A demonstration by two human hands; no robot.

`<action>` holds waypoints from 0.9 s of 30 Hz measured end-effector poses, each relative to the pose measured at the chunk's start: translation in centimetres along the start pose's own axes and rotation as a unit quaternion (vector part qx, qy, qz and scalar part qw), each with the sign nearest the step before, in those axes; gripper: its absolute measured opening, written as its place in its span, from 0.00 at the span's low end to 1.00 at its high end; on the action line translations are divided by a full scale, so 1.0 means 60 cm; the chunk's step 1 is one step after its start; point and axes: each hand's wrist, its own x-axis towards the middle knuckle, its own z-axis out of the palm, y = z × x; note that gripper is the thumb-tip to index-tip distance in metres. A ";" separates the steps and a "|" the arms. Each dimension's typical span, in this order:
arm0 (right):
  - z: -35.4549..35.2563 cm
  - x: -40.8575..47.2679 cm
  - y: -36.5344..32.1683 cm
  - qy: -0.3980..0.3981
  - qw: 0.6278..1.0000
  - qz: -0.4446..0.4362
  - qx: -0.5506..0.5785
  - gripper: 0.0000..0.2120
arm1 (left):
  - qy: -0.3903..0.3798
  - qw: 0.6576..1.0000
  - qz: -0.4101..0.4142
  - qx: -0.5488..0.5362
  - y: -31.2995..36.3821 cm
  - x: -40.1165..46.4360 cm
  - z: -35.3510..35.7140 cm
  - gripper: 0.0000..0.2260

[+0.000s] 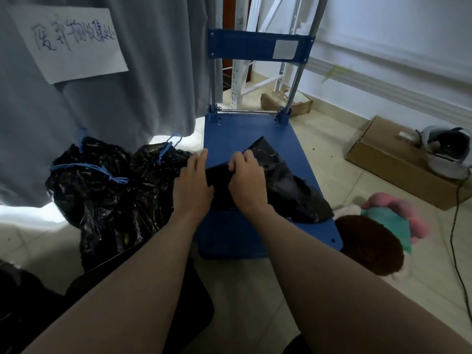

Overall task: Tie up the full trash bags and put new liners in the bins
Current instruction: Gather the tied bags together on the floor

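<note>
Fingers (237, 162) of right hand (246, 185) curl over and pinch the near-left edge of a flat black liner (288, 190), wrist bent down, forearm reaching forward; left hand (192, 182) lies just beside it, fingers straight and together, flat against the liner's left end by the cart deck's left edge. Liner is thin crinkled glossy plastic, roughly folded, lying diagonally across the smooth blue cart deck (245, 131) toward its right edge. Two full black bags (107, 195), lumpy and shiny, tied with blue drawstrings (89, 168), sit on the tile floor left of the deck.
</note>
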 end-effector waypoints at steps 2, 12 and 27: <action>-0.033 0.004 -0.055 0.004 0.998 -0.050 0.032 0.08 | -0.001 1.000 -0.003 0.017 -0.014 -0.010 -0.044 0.38; -0.200 -0.042 -0.300 0.190 0.928 -0.137 0.291 0.11 | 0.099 0.992 -0.075 -0.014 -0.035 -0.066 -0.272 0.09; -0.209 -0.126 -0.256 -0.386 0.892 0.195 0.133 0.17 | 0.023 0.991 -0.013 -0.130 -0.029 -0.137 -0.461 0.07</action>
